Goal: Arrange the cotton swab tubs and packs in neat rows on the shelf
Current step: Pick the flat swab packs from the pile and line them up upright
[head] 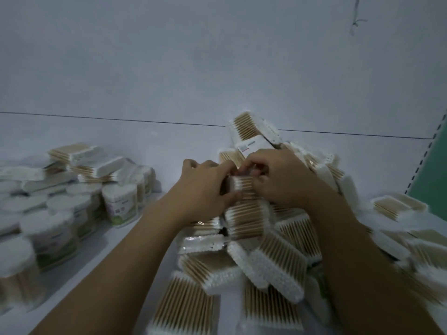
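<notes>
Over the middle of the white shelf, pinches one small pack of wooden-stemmed cotton swabs between the left grip and the right grip, both curled round it, fingers over its top and the left thumb against its near side. Cannot tell where the right thumb sits. Holds that pack just above a loose heap of packs lying at all angles, spreading from near the back wall down to the shelf's near edge and out to the right. Reaches in with two bare forearms from the near edge, the right one crossing over the heap. Shows, at the heap's far top, a labelled pack tilted, with another pack of swabs just behind it. Finds, well apart to the left, a cluster of round tubs standing upright, white swab tips on top, green-printed labels on the sides, touching one another in rough rows. Carries on the far tubs a few flat packs, stacked unevenly. Ends at the far right in a slotted upright beside a green panel. Blurs toward the near corners; cannot read the label print.
</notes>
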Available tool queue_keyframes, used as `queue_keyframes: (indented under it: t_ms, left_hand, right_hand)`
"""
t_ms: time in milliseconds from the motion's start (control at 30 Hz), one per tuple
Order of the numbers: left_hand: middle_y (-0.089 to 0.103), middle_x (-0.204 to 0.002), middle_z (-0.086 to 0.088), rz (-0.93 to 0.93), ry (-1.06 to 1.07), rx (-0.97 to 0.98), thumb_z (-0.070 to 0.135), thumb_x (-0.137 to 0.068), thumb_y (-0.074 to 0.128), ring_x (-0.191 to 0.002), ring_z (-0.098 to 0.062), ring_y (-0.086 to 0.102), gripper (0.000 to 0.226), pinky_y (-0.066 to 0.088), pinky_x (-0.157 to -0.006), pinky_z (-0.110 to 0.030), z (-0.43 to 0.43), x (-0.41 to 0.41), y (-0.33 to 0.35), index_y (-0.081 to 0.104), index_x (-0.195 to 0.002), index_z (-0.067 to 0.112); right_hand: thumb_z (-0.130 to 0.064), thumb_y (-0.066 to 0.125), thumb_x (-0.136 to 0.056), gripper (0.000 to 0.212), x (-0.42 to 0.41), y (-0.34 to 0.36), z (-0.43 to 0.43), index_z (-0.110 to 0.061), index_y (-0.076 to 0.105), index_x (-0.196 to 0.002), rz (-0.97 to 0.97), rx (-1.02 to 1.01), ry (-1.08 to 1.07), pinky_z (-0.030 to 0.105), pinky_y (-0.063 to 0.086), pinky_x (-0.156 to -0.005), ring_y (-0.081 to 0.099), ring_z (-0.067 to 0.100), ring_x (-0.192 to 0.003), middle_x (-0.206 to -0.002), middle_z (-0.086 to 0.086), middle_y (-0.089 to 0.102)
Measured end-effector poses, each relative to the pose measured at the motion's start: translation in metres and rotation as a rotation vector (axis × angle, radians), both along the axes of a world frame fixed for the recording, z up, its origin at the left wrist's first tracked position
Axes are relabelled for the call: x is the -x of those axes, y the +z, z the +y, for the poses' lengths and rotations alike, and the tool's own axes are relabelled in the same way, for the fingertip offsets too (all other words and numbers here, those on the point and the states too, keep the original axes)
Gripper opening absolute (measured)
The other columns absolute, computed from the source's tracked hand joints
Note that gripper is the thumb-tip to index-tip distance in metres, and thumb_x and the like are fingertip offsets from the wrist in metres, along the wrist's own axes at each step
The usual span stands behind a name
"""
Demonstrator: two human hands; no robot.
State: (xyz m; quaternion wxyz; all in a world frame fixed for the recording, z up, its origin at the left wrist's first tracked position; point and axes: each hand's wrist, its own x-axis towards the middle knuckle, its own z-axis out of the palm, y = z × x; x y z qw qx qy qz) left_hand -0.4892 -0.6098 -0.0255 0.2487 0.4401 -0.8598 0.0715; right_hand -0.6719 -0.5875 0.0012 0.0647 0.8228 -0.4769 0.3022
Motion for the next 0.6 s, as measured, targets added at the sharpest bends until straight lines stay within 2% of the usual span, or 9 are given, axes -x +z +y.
queue_keyframes:
  t_ms: [67, 133, 267, 333, 367, 400, 467, 500, 600]
  left_hand:
    - [0.063, -0.109, 0.009, 0.045, -0.015, -0.015, 0.056, -0.089, 0.053, -0.111, -0.014, 0.049, 0.038, 0.023, -0.099, -0.039, -0.006, -0.001, 0.0, 0.047, -0.119, 0.034]
    - [0.065, -0.105, 0.011, 0.141, -0.025, 0.004, 0.056, -0.089, 0.052, -0.107, -0.013, 0.052, 0.037, 0.023, -0.097, -0.038, -0.007, -0.003, -0.002, 0.05, -0.12, 0.036]
    - [0.065, -0.095, 0.014, 0.401, 0.002, 0.111, 0.054, -0.084, 0.047, -0.1, -0.009, 0.056, 0.036, 0.023, -0.092, -0.033, 0.001, -0.004, 0.001, 0.058, -0.113, 0.036]
    - [0.067, -0.091, 0.014, 0.588, -0.035, 0.09, 0.051, -0.083, 0.05, -0.093, -0.004, 0.06, 0.032, 0.035, -0.098, -0.039, 0.005, -0.007, 0.004, 0.062, -0.108, 0.036]
    - [0.067, -0.09, 0.015, 0.657, -0.046, 0.081, 0.051, -0.082, 0.053, -0.088, -0.001, 0.061, 0.03, 0.042, -0.095, -0.038, 0.007, -0.008, 0.005, 0.064, -0.106, 0.036]
    - [0.067, -0.089, 0.016, 0.704, -0.046, 0.063, 0.05, -0.082, 0.055, -0.085, 0.001, 0.062, 0.029, 0.046, -0.089, -0.032, 0.009, -0.009, 0.007, 0.064, -0.105, 0.035]
    - [0.067, -0.088, 0.014, 0.772, -0.047, 0.001, 0.046, -0.084, 0.06, -0.079, 0.001, 0.063, 0.025, 0.047, -0.071, -0.016, 0.012, -0.008, 0.008, 0.066, -0.105, 0.034]
    - [0.068, -0.087, 0.012, 0.801, -0.048, -0.029, 0.042, -0.086, 0.063, -0.077, 0.001, 0.063, 0.022, 0.046, -0.065, -0.014, 0.013, -0.007, 0.008, 0.066, -0.105, 0.032]
    - [0.068, -0.085, 0.009, 0.831, -0.057, -0.068, 0.042, -0.085, 0.065, -0.075, -0.002, 0.064, 0.023, 0.044, -0.061, -0.011, 0.015, -0.008, 0.005, 0.067, -0.105, 0.032]
  right_hand:
    - [-0.026, 0.056, -0.072, 0.032, 0.004, -0.01, 0.0, -0.016, 0.072, -0.098, 0.004, 0.035, 0.014, 0.03, 0.046, -0.075, 0.057, 0.016, -0.08, -0.086, -0.003, 0.065]
    - [-0.023, 0.064, -0.072, 0.036, 0.007, -0.014, 0.0, -0.015, 0.07, -0.108, -0.006, 0.099, 0.017, 0.029, 0.043, -0.081, 0.056, 0.015, -0.089, -0.098, 0.0, 0.067]
    - [-0.023, 0.073, -0.077, 0.045, 0.01, -0.015, 0.002, -0.015, 0.065, -0.12, -0.123, 0.193, -0.003, 0.015, 0.038, -0.078, 0.056, 0.013, -0.092, -0.11, 0.003, 0.065]
    - [-0.02, 0.076, -0.079, 0.049, 0.008, -0.018, 0.004, -0.02, 0.061, -0.126, -0.181, 0.148, -0.016, 0.005, 0.035, -0.075, 0.055, 0.009, -0.093, -0.112, -0.001, 0.064]
    - [-0.02, 0.077, -0.079, 0.051, 0.006, -0.018, 0.006, -0.023, 0.06, -0.128, -0.212, 0.132, -0.005, 0.003, 0.035, -0.075, 0.055, 0.006, -0.092, -0.112, -0.003, 0.063]
    - [-0.021, 0.078, -0.079, 0.054, 0.005, -0.017, 0.008, -0.024, 0.059, -0.129, -0.246, 0.12, 0.022, 0.002, 0.037, -0.075, 0.054, 0.0, -0.09, -0.11, -0.006, 0.063]
    - [-0.021, 0.082, -0.075, 0.062, 0.002, -0.016, 0.011, -0.022, 0.057, -0.132, -0.282, 0.083, 0.117, -0.001, 0.037, -0.072, 0.052, -0.01, -0.091, -0.109, -0.012, 0.058]
    - [-0.023, 0.084, -0.073, 0.067, 0.001, -0.017, 0.012, -0.02, 0.055, -0.133, -0.279, 0.059, 0.157, -0.003, 0.036, -0.073, 0.05, -0.014, -0.093, -0.111, -0.014, 0.056]
    - [-0.029, 0.087, -0.068, 0.077, 0.0, -0.02, 0.01, -0.02, 0.052, -0.136, -0.201, 0.076, 0.154, -0.004, 0.034, -0.079, 0.048, -0.008, -0.096, -0.12, -0.01, 0.055]
